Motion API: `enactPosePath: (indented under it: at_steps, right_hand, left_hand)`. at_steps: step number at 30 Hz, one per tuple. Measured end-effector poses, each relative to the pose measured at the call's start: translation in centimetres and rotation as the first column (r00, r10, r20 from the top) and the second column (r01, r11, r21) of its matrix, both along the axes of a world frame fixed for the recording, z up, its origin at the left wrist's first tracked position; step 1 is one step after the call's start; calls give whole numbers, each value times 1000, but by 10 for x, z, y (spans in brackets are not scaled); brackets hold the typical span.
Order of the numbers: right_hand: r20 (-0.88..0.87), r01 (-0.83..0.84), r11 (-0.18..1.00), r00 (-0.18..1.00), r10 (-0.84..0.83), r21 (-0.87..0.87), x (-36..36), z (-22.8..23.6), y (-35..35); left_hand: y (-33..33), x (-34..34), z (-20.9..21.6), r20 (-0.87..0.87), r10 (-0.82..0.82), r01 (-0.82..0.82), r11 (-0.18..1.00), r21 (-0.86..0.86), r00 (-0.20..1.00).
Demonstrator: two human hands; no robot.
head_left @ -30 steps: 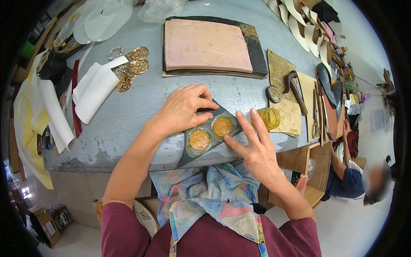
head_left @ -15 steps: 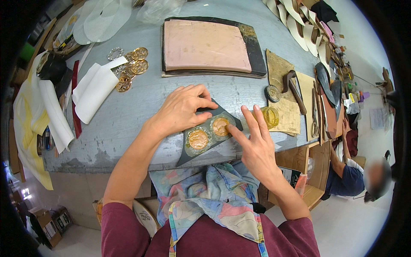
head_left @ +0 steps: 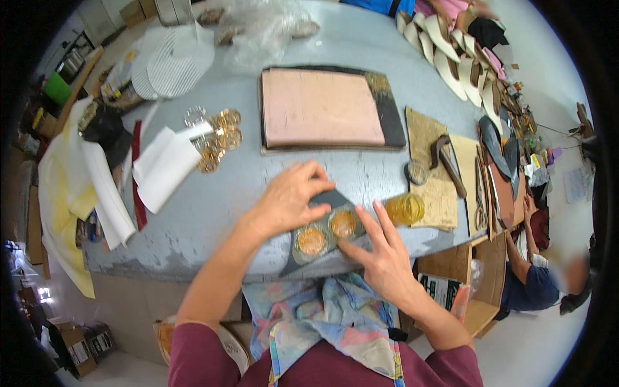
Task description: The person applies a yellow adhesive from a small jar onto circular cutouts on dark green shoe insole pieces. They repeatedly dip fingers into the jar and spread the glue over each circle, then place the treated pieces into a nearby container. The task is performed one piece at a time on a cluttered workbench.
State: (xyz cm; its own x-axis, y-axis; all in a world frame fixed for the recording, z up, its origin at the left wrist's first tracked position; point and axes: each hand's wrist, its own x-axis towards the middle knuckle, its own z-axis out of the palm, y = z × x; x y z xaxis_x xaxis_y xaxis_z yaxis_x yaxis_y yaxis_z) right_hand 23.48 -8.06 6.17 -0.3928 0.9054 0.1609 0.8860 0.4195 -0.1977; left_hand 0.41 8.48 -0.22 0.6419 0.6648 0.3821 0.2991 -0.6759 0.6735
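A dark grey flat piece (head_left: 296,263) with pointed corners lies near the table's front edge. On it sit two round gold-coloured discs, the left disc (head_left: 311,241) and the right disc (head_left: 343,224), each ringed by a clear, glossy patch. My left hand (head_left: 290,200) holds the piece down at its upper edge, thumb and index finger bent over it. Over the piece's right side is my right hand (head_left: 387,258), fingers spread, one fingertip touching just below the right disc. A yellow see-through jar (head_left: 406,209) stands close beyond its fingers.
A pink-topped slab (head_left: 322,106) lies beyond my hands. To the left are gold buckles (head_left: 222,138), a white rolled sheet (head_left: 167,168) and a red strip (head_left: 138,174). On the right are a hammer (head_left: 448,164), scissors (head_left: 479,213) and white shoes (head_left: 448,68). Another person (head_left: 535,284) sits at right.
The whole view has shifted, so the table appears lower and more to the right. My right fingertip has moved from the right disc's edge to just below it. My left hand stays on the piece.
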Motion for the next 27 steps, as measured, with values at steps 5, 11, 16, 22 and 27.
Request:
enactPosePath:
  at_steps: [5,11,16,22,27]
  right_hand:
    - [-197,66,990,980,-40,127,11,6,-12]
    - [-358,120,977,932,-50,175,19,-14,-28]
    - [-471,64,976,881,42,207,36,-40,-29]
    - [-591,-54,993,800,106,105,33,-67,-12]
    - [-585,-153,983,791,181,97,19,-76,5]
  left_hand:
    - [2,-3,3,-73,-58,53,996,-65,996]
    - [10,-23,25,123,32,29,885,-465,992]
    - [-55,-123,90,160,311,-227,890,-396,937]
    - [-242,-229,128,-23,666,-588,640,-494,745]
    - [-384,-264,76,-276,862,-683,106,-723,426]
